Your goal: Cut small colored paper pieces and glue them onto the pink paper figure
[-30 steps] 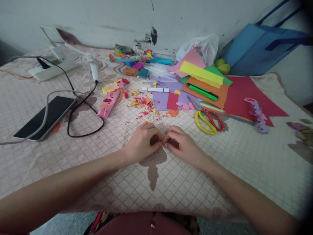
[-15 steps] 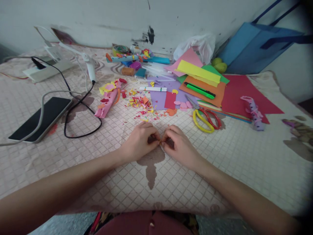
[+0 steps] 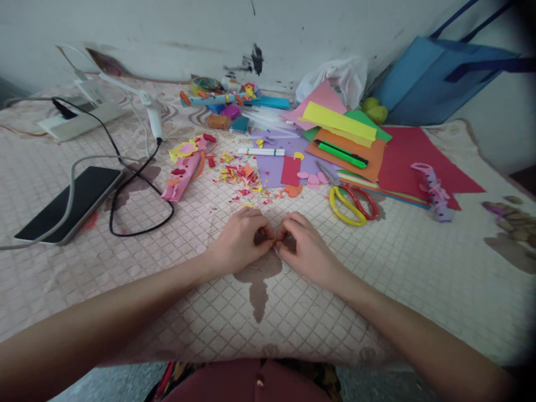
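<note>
My left hand and my right hand meet at the fingertips over the patterned cloth. Both are closed in a pinch, thumb against forefinger. Between the fingertips shows a tiny orange-brown bit, too small to name. Just beyond the hands lie colourful paper scraps and an orange paper piece. Scissors with yellow and red handles rest right of my right hand, near a purple sheet bearing a red rectangle.
A phone and black cable lie left, beside a decorated pink paper roll. Coloured sheets and a green pen are at the right. Behind stand a blue bag and a plastic bag.
Both hands keep nearly the same place and stay pinched together at the fingertips. The whole view has shifted very slightly.
</note>
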Action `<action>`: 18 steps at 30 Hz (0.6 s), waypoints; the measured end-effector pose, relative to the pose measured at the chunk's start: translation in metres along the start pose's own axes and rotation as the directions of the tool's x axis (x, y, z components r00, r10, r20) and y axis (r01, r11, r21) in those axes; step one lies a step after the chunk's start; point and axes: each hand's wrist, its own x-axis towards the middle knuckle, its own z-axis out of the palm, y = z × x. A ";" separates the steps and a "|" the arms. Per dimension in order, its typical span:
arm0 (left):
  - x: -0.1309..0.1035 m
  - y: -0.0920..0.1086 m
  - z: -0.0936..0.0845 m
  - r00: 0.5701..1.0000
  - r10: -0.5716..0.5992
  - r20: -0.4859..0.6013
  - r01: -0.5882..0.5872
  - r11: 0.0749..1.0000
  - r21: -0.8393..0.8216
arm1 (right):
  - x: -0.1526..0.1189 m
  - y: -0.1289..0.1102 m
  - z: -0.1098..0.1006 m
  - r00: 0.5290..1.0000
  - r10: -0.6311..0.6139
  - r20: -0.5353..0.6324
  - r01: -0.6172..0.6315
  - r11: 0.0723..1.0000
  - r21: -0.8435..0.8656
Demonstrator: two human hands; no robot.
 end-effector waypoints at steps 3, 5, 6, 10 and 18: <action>0.000 -0.001 0.001 1.000 -0.005 -0.003 0.005 1.000 0.007 | 0.001 0.001 -0.003 1.000 0.008 0.021 -0.009 0.999 0.040; -0.001 -0.002 0.001 1.000 -0.006 -0.002 0.006 1.000 0.012 | 0.001 0.003 -0.005 0.999 -0.005 0.042 0.002 0.997 0.076; -0.001 -0.002 0.001 1.000 -0.006 0.000 0.006 1.000 0.013 | 0.002 0.003 -0.006 0.999 -0.013 0.051 0.008 0.995 0.095; -0.001 -0.002 0.001 1.000 -0.008 -0.001 0.008 1.000 0.015 | 0.002 0.004 -0.008 0.999 -0.027 0.045 0.022 0.993 0.117; -0.001 -0.002 0.001 1.000 -0.005 -0.010 0.005 1.000 0.011 | 0.001 0.004 -0.001 1.000 -0.014 0.009 0.014 0.999 0.043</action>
